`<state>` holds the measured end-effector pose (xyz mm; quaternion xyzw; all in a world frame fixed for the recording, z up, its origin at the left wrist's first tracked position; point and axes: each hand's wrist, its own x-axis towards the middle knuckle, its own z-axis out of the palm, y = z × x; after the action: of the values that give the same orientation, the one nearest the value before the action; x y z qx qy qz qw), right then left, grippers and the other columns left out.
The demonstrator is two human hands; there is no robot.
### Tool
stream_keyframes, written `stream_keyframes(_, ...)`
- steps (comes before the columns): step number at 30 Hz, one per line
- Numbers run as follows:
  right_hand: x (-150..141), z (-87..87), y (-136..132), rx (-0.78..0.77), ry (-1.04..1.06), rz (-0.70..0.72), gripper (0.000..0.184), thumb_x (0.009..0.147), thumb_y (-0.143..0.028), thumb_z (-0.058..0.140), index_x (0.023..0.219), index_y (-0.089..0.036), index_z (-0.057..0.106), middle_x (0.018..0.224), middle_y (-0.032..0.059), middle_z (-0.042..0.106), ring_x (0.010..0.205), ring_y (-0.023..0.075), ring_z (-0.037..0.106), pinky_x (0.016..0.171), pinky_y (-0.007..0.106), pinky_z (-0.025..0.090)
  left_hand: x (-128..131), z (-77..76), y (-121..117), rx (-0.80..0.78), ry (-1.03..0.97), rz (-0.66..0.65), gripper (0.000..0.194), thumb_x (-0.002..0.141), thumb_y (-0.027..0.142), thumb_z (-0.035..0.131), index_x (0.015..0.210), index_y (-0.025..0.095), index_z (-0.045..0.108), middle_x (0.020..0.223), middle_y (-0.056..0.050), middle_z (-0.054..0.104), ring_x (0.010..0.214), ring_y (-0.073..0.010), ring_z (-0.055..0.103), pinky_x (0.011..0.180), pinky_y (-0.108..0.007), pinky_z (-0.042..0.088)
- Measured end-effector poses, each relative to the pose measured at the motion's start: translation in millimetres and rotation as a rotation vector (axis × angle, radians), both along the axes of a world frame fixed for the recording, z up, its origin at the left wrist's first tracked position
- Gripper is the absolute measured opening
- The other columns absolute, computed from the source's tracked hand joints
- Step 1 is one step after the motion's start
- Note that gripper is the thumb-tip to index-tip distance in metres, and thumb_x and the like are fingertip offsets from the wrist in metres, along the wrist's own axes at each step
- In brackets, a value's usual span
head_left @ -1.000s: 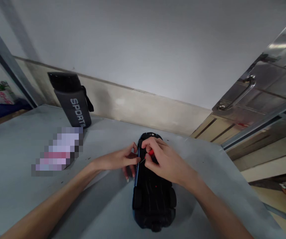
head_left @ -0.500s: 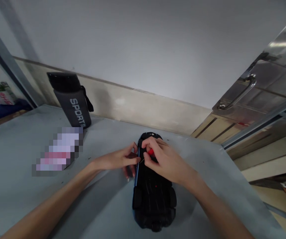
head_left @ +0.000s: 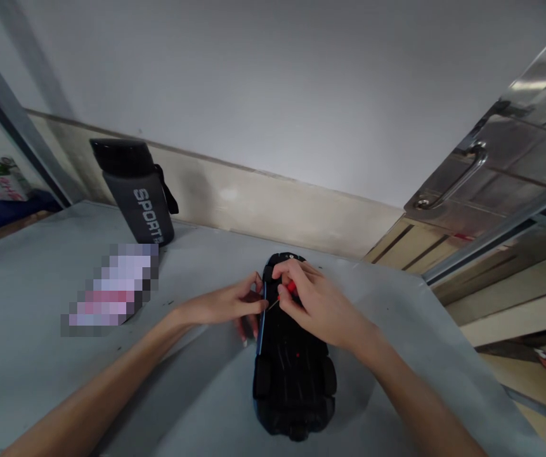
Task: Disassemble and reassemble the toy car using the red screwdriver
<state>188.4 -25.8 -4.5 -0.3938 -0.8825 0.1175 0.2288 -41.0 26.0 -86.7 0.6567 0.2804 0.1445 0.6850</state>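
Observation:
A toy car [head_left: 289,374] lies upside down on the grey tabletop, its black underside up and a strip of blue body along its left edge. My left hand [head_left: 239,301] grips that left side, with the thumb on the edge and some fingers lower down beside the car. In my right hand [head_left: 308,301], pinched between curled fingers, is a small screwdriver [head_left: 292,287] with a red handle. Its thin shaft slants down and left over the underside, and the tip ends close to my left thumb. Whether the tip touches a screw is too small to tell.
A dark bottle [head_left: 134,190] marked SPORT stands at the back left by the wall. In front of it lies a pixelated phone-like object [head_left: 113,285]. The grey tabletop [head_left: 196,393] meets a wall behind; at right are a metal handle [head_left: 453,181] and a frame rail [head_left: 501,228].
My right hand has shifted very slightly, and the red handle has moved a little up and right. More of the thin shaft shows. The left hand and toy car stay put.

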Motion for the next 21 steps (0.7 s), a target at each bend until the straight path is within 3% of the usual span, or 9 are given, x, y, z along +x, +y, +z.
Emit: stream_keyframes(21,-0.7,-3.1,0.9,0.023,-0.042,0.029,0.012,0.105,-0.017,0.043,0.114,-0.025,0.046,0.112,0.0082,0.07,0.109,0.0256,0.066,0.093,0.042,0.054,0.4,2.1,-0.9,0.019,0.031,0.001,0.053,0.099,0.062,0.064,0.127,0.025,0.039,0.103,-0.003,0.065,0.082,-0.0221,0.076,0.055,-0.029,0.059)
